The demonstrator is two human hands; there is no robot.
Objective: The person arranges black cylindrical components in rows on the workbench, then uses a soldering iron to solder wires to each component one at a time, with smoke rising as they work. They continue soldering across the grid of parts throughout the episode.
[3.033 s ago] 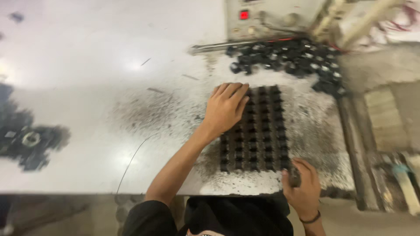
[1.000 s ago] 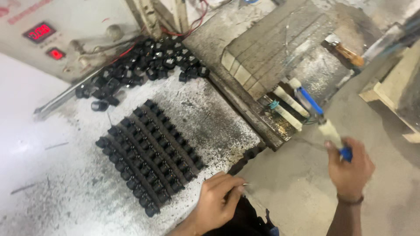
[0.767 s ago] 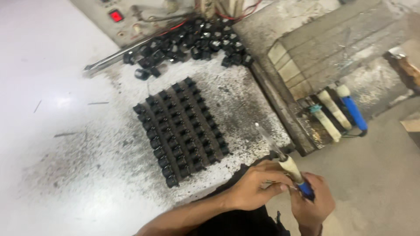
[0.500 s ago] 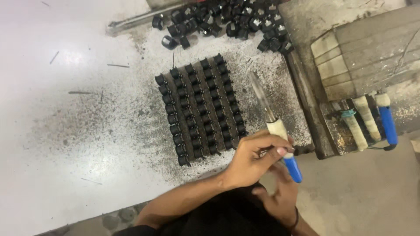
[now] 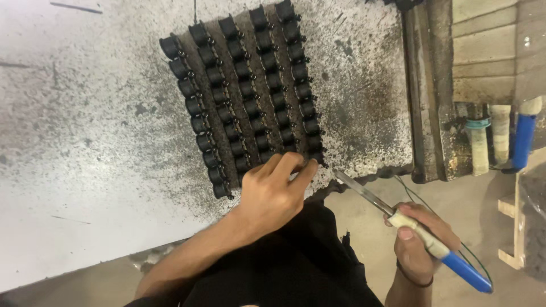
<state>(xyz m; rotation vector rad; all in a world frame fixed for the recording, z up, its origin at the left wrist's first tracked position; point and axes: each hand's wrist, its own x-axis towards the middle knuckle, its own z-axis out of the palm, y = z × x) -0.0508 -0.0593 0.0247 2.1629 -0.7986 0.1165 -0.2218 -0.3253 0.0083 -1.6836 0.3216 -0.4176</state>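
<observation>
Several rows of small black bobbin-like parts (image 5: 244, 91) lie in a tight block on a white, soot-speckled table (image 5: 85, 113). My left hand (image 5: 273, 190) rests on the near edge of that block, fingers curled over the last parts of the right-hand rows. My right hand (image 5: 418, 244) is below the table's front edge and grips a soldering iron (image 5: 421, 236) with a cream and blue handle. The iron's metal tip points up-left toward the near right corner of the block, close to my left fingertips.
A dark metal rail (image 5: 424, 96) borders the table on the right, with a wooden block (image 5: 495, 51) beyond it. More cream and blue tool handles (image 5: 503, 136) stand in a holder at right. A wooden frame (image 5: 520, 227) and concrete floor lie lower right.
The view has swung in closer on the block of parts. My right hand fetched the soldering iron from the right and brought it to the table's front edge. My left hand moved onto the block's near edge.
</observation>
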